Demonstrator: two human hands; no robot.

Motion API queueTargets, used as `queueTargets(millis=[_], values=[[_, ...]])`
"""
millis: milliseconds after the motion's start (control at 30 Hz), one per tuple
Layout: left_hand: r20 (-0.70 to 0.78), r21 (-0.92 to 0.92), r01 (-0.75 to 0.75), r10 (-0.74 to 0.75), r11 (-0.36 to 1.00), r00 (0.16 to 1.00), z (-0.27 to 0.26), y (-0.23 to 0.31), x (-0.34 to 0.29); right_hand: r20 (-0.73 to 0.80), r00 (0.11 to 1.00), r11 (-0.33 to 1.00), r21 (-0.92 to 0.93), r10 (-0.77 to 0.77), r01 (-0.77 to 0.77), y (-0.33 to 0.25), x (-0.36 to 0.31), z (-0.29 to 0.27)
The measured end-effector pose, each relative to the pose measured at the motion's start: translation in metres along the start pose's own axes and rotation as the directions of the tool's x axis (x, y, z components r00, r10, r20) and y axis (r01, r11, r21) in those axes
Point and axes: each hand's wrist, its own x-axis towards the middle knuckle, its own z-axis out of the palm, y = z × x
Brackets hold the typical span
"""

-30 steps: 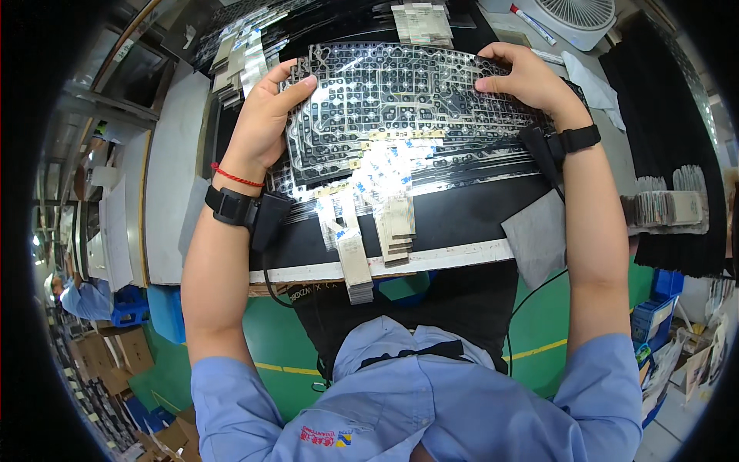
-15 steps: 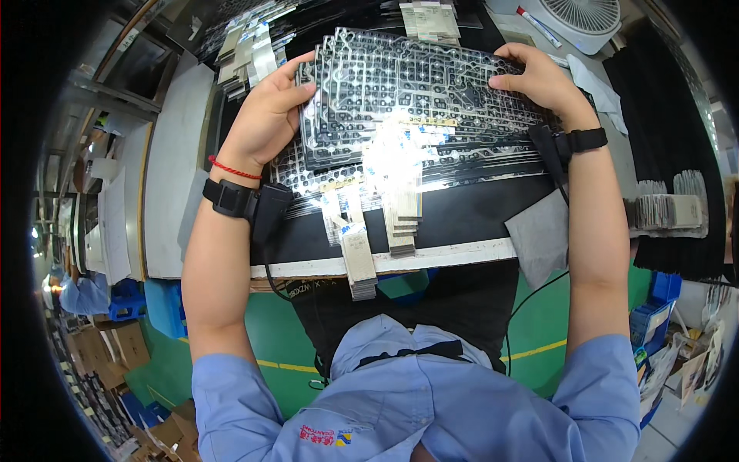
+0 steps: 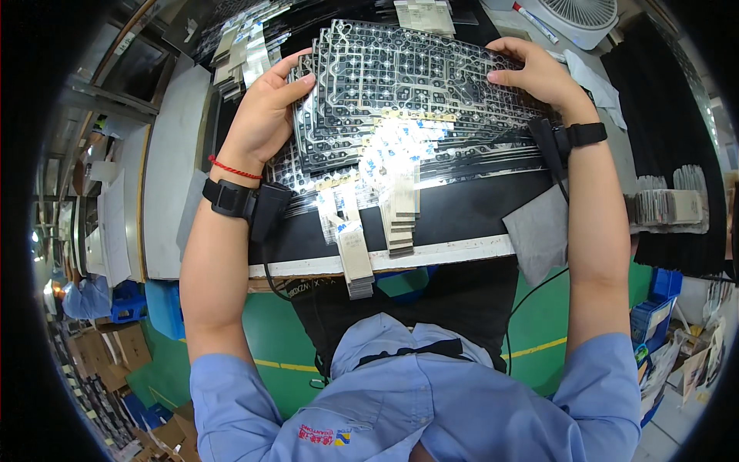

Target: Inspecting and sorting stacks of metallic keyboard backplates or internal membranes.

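Observation:
Between my hands is a fanned stack of keyboard membrane sheets [image 3: 400,73], dark with silvery circuit traces and dots. My left hand [image 3: 268,108] grips its left edge, thumb on top and fingers behind. At the right edge, my right hand [image 3: 539,77] pinches the sheets with the thumb on the face. Pale ribbon tails [image 3: 400,208] with blue-marked tape hang from the near side. Underneath, more membrane sheets lie on the black work surface [image 3: 462,208], and their bundled tails [image 3: 355,258] stick out over the white front edge. Glare washes out part of the tails.
Another pile of tailed sheets [image 3: 250,50] lies at the back left, with more tails [image 3: 425,17] at the back. A white fan [image 3: 581,19] and a marker pen [image 3: 536,23] are at the back right. A grey cloth [image 3: 537,235] hangs over the front edge.
The held stack has shifted slightly away from me and tilted, so the glare on its face has shrunk. Both hands keep their hold.

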Motion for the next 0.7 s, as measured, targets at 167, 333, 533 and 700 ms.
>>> queueTargets(millis=[167, 333, 533, 700], values=[[-0.038, -0.003, 0.013, -0.013, 1.000, 0.999, 0.002, -0.002, 0.000, -0.066, 0.996, 0.996, -0.058, 0.068, -0.071, -0.013, -0.004, 0.004], [-0.030, -0.068, 0.060, -0.062, 0.996, 0.998, 0.004, 0.003, -0.005, -0.010, 0.993, 0.992, -0.058, 0.115, -0.116, -0.012, -0.002, 0.003], [0.025, -0.011, 0.064, -0.064, 0.998, 0.998, 0.005, 0.003, -0.004, -0.031, 0.990, 0.991, -0.016, 0.135, -0.135, -0.010, -0.005, -0.001], [-0.014, -0.002, 0.051, -0.051, 0.999, 0.999, 0.008, 0.000, -0.002, -0.028, 0.992, 0.992, 0.017, 0.127, -0.127, -0.006, -0.005, -0.004]])
